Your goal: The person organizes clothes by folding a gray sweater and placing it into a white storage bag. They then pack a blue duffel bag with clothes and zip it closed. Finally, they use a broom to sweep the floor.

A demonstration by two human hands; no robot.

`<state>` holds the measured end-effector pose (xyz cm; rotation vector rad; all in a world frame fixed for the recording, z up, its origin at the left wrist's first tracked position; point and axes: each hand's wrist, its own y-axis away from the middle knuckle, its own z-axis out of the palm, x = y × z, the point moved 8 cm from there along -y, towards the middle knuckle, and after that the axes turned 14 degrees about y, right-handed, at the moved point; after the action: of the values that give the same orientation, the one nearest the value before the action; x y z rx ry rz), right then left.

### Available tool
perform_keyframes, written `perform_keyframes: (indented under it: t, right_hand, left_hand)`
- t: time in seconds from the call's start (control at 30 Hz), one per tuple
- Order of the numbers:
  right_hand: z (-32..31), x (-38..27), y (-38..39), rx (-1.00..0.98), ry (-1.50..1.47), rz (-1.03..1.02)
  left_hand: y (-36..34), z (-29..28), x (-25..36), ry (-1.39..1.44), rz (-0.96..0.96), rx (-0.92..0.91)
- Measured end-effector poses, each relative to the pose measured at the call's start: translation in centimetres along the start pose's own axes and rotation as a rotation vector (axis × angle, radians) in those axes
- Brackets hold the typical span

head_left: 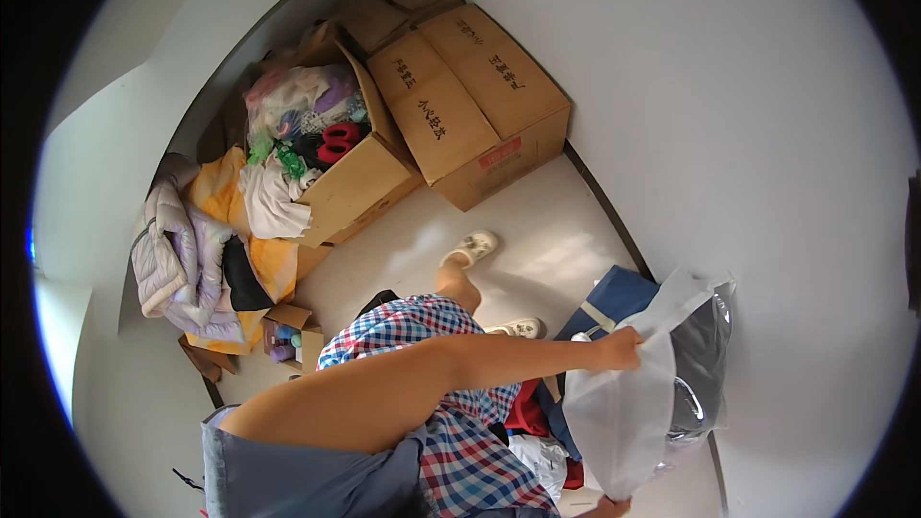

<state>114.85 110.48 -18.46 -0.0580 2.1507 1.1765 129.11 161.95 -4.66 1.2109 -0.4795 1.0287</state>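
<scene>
My left arm reaches across to the right, and my left hand (619, 350) grips the upper edge of a translucent frosted plastic bag (619, 417). My right hand (609, 506), at the bottom edge of the view, holds the same bag lower down. A dark grey item (696, 345) shows through clear plastic on the bag's right part. Behind the bag lie a navy fabric bag (600, 302), red fabric (528, 408) and a white plastic bag (537, 465). My checked shorts (374, 326) and pale clogs (470, 247) show below me.
Closed cardboard boxes (480, 91) stand at the back against the wall (691, 86). An open box (355, 192) overflows with clothes and soft items. A lilac puffer jacket (192, 278) lies on orange fabric at left, beside a small open box (307, 345) on the floor (384, 240).
</scene>
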Motion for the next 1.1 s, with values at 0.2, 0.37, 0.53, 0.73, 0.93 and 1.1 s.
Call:
perform_keyframes:
  t: [0.2, 0.37, 0.53, 0.73, 0.93, 1.1]
  right_hand:
    - [-5.0, -24.5, 7.3, 0.225, 0.393, -0.96]
    - [6.5, -34.5, 30.4, 0.213, 0.553, -1.454]
    - [25.0, -31.6, 43.0, -0.195, 0.297, -0.937]
    - [50.4, -21.9, 58.5, -0.828, 0.311, -0.692]
    - [73.8, -14.3, 75.3, -1.189, 0.21, -0.644]
    - [91.0, -9.8, 84.6, -1.502, 0.068, -0.718]
  left_hand:
    - [4.0, -1.1, 10.9, 0.359, -0.039, 0.023]
    - [13.9, -11.6, 14.0, 0.535, -0.058, 0.099]
    - [21.8, -26.2, 13.7, 0.715, -0.013, 0.337]
    - [27.4, -45.1, 14.7, 0.908, 0.282, 0.757]
    - [35.3, -62.7, 24.8, 0.703, 0.645, 0.976]
    - [37.7, -73.8, 29.3, 0.518, 0.908, 1.147]
